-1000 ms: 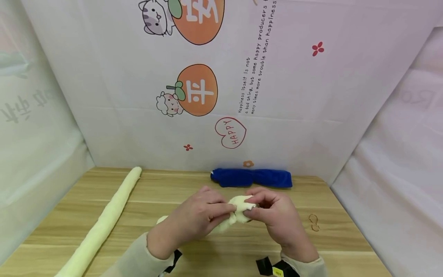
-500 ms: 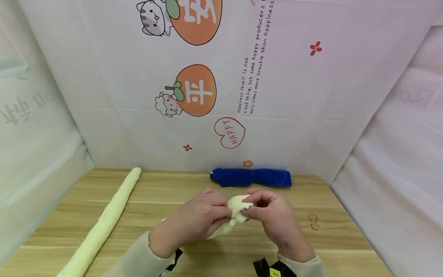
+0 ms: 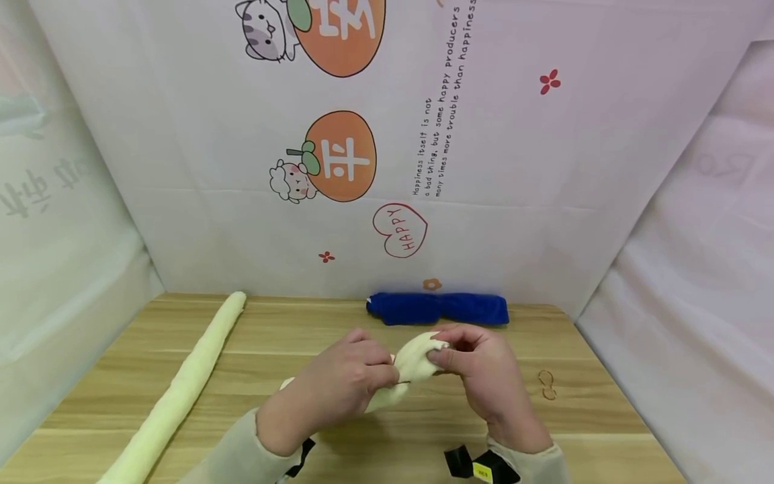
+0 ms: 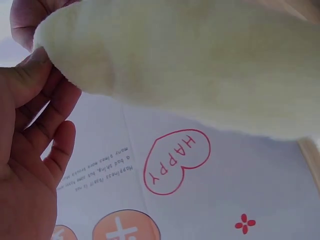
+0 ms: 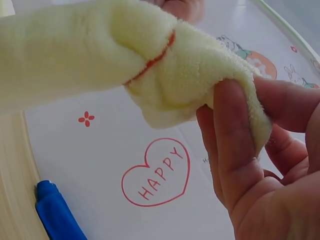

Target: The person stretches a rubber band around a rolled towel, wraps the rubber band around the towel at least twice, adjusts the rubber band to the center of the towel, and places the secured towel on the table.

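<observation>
In the head view, a pale yellow rolled towel is held above the table, partly hidden by my left hand. A thin reddish-brown rubber band runs around it near one end, pressing a crease into the plush. My left fingers are curled at the roll right beside the band, their tips partly hidden. On the other side of the band, my right hand pinches the towel's loose end between thumb and fingers. The left wrist view shows the thick, smooth length of the roll reaching away from the fingers.
A second long pale yellow roll lies on the left of the wooden table. Along the back lies a blue rolled cloth. Loose rubber bands lie to the right of my right hand. White printed sheets wall the table.
The towel's end between my hands has gone from bunched to longer and smoother, its tip lifted slightly. The rubber band now shows across it. My left fingers have shifted slightly left.
</observation>
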`<control>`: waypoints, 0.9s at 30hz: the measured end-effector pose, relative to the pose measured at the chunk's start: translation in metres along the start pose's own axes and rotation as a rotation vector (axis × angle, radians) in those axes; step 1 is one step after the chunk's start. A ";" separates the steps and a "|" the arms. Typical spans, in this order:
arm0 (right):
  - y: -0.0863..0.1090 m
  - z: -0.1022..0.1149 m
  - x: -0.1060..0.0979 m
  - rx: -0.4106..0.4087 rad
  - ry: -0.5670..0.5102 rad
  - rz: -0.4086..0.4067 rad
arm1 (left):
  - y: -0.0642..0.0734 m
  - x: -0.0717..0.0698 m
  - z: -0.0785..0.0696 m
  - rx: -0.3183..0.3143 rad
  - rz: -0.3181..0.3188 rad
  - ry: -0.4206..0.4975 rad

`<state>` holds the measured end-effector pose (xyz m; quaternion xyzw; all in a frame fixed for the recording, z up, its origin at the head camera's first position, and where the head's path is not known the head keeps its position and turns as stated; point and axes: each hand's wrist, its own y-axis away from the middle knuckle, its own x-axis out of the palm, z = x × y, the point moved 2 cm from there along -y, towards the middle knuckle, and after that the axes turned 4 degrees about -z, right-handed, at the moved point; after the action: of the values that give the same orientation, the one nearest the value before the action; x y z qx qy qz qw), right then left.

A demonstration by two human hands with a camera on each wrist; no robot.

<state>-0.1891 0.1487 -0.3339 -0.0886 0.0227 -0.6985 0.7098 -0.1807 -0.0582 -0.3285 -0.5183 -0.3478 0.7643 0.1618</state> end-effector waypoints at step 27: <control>-0.002 0.003 -0.019 -0.335 0.329 0.326 | 0.036 -0.006 0.038 -0.642 0.065 0.443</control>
<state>-0.1915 0.1676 -0.3327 -0.0853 0.2667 -0.5666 0.7750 -0.2090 -0.1009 -0.3410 -0.7057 -0.5094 0.4909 0.0382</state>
